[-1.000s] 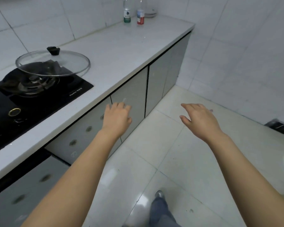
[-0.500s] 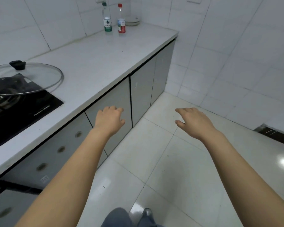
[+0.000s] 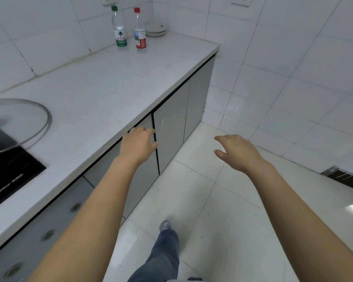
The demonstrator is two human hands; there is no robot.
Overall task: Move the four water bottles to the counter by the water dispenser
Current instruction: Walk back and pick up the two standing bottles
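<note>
Two clear water bottles stand upright at the far end of the white counter [image 3: 102,86], close to the tiled wall: a taller one with a green cap and label [image 3: 119,29] and a shorter one with a red cap and label [image 3: 140,29]. No other bottles and no water dispenser are in view. My left hand [image 3: 138,146] hovers in front of the counter's edge, fingers apart and empty. My right hand [image 3: 235,151] is stretched out over the floor, also open and empty. Both hands are well short of the bottles.
A glass pan lid [image 3: 18,121] rests on a black hob [image 3: 8,176] at the left. A white round dish [image 3: 156,30] sits in the back corner beside the bottles. Grey cabinet doors [image 3: 171,127] run below the counter. My leg and shoe [image 3: 164,251] are on the tiled floor.
I have walked forward along the counter: the bottles are nearer and lower in view, and the hob and lid have slid to the left edge. Both hands stay open and empty.
</note>
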